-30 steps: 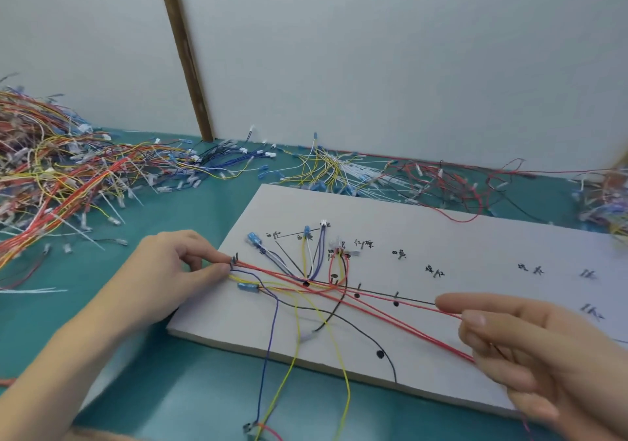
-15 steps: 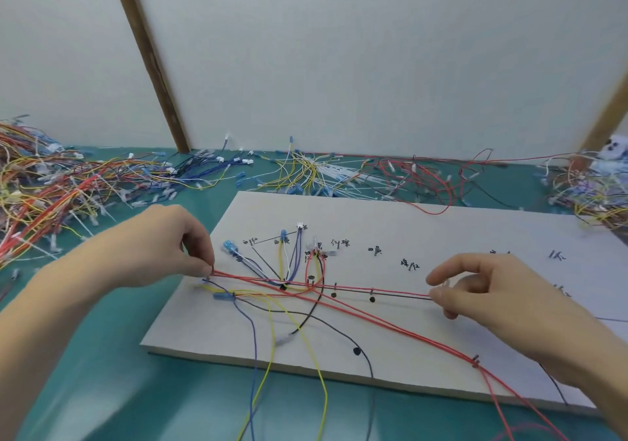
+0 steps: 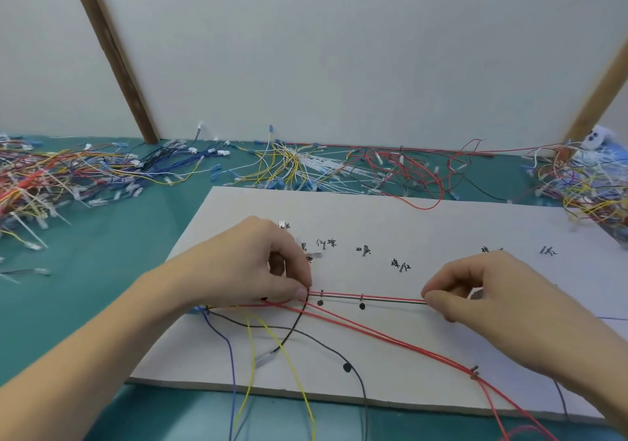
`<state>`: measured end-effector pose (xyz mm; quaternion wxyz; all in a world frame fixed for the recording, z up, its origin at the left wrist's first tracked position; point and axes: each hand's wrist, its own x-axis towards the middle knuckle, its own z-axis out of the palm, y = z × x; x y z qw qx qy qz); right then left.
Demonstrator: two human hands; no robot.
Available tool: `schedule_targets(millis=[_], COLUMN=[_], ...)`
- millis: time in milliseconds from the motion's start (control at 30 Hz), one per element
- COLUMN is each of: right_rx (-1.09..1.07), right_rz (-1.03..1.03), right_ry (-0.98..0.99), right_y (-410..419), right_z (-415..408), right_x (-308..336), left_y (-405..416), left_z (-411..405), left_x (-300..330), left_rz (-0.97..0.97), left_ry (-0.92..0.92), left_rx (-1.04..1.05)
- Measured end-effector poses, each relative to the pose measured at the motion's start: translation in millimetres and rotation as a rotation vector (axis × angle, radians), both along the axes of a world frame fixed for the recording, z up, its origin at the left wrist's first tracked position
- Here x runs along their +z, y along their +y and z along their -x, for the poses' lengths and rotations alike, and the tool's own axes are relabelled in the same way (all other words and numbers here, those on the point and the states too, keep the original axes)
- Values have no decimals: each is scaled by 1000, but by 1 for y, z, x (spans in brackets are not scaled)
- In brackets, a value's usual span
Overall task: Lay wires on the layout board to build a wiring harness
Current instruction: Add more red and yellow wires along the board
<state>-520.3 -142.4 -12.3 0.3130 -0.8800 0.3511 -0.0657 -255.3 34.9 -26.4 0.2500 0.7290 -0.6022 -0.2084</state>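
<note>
Layout board (image 3: 407,223) lies flat across the table, long axis 9 to 3 o'clock. Left hand (image 3: 251,267) pinches the red wire (image 3: 373,297) at its 9 o'clock end; right hand (image 3: 482,291) pinches it at 3 o'clock. The wire runs taut between them along the drawn line (pins beside it), equally near both hands

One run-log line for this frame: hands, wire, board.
left hand: pinches red wire | right hand: pinches same wire | wire: taut between hands along drawn line | layout board: flat on table
</note>
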Motion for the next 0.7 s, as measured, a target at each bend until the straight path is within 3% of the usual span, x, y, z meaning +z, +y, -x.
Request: schedule_targets(millis=[100, 333, 700], right_rx=[19, 69, 44], right_rz=[70, 110, 51], right_ry=[54, 178, 198], right_y=[-2, -9, -13], right_z=[-2, -5, -15], right_x=[3, 3, 5], left_y=[4, 5, -11], left_z=[-1, 8, 34], left_x=[-9, -15, -2], left_rz=[53, 127, 153], left_ry=[77, 71, -56], left_rx=[-13, 9, 8])
